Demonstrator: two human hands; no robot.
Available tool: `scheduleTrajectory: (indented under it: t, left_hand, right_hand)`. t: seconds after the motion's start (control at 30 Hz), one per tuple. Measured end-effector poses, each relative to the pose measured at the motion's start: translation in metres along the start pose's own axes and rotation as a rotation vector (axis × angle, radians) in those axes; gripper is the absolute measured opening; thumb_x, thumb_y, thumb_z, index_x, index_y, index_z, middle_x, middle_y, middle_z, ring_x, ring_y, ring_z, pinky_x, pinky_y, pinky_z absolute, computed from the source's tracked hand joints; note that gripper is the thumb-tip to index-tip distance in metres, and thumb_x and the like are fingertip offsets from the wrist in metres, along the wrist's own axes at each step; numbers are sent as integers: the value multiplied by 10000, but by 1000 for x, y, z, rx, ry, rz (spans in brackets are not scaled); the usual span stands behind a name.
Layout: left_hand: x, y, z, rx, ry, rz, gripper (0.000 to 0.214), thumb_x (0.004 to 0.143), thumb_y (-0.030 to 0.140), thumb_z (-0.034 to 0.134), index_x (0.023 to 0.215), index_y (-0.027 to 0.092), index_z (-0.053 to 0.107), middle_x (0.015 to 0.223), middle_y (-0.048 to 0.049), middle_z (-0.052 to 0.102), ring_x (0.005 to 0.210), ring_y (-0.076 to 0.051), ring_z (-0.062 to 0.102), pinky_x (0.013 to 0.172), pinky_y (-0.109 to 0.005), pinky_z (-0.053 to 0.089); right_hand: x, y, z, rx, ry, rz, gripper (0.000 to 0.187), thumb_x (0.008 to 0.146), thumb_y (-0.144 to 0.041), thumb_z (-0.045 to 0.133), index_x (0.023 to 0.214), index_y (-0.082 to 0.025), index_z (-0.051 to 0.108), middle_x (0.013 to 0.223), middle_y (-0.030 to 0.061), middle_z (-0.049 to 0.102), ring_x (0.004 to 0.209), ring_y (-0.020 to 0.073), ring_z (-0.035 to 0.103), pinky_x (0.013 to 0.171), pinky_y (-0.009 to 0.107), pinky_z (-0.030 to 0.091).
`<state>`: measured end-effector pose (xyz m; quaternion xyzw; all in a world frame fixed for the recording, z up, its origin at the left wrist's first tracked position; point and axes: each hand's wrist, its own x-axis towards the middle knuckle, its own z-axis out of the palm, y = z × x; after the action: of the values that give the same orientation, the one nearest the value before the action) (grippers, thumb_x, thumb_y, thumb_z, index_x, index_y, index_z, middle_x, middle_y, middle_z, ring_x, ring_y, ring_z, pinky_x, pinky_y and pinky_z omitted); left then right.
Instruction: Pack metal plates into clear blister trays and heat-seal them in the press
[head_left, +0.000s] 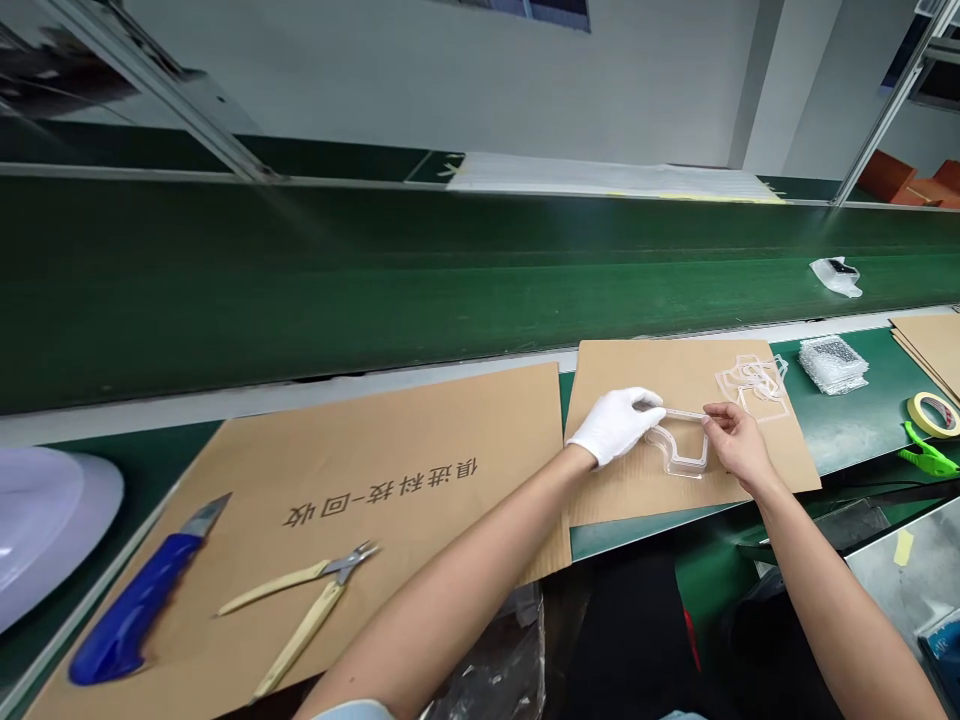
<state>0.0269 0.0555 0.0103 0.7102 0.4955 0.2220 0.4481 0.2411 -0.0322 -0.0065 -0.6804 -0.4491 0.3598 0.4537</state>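
My left hand [615, 425] wears a white glove and pinches one end of a clear plastic shaped frame [679, 450]. My right hand [739, 445] is ungloved and holds the same frame's upper strip between its fingertips. The frame hangs just above a brown cardboard sheet [652, 375]. A tangled pile of similar clear frames [754, 385] lies on that sheet, just beyond my right hand and not touching it.
To the left, a printed cardboard sheet [390, 440] holds a blue utility knife [131, 600] and yellow-handled side cutters [300, 610]. A bag of clear pieces [832, 365], a tape roll [926, 415] and a green clip [930, 455] lie right. A green conveyor belt [375, 290] runs behind.
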Motion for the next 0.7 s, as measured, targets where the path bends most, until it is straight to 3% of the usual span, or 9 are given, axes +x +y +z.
scheduleTrajectory:
  t: [0.13,0.27,0.47,0.63,0.7]
  left_hand:
    - [2,-2,1,-16,14,38,246,891,356,620,997,203,781,1044,-52,828,976,-245,759,905,-335,569]
    - [6,-2,3,-7,22,55,265,892,401,625,961,201,784,1020,-54,823,970,-250,744,891,-334,553]
    - [12,-4,8,-24,16,33,275,878,435,637,860,194,767,909,-56,791,888,-250,701,826,-347,526]
    - [7,-8,4,-117,-18,0,420,958,513,499,859,185,741,798,-52,734,737,-210,664,635,-302,524]
    - [5,-9,2,-162,-38,-22,381,939,498,535,881,181,739,809,-53,735,700,-194,658,587,-281,519]
  right_hand:
    - [9,-4,11,-47,-6,-47,288,836,-471,744,1002,-238,778,1097,77,810,1025,270,714,949,427,544]
    - [17,-5,21,-96,-28,-18,227,825,-469,711,852,-250,765,925,46,802,862,250,694,829,402,527]
    - [21,-6,28,-136,-25,15,216,799,-461,716,814,-248,749,881,18,782,871,234,692,801,354,500]
    - [23,-11,32,-178,-27,52,225,795,-463,729,797,-238,737,857,11,774,837,218,694,745,323,486]
    - [23,-13,34,-195,-40,51,211,811,-449,721,810,-240,741,875,10,780,852,212,697,749,312,488]
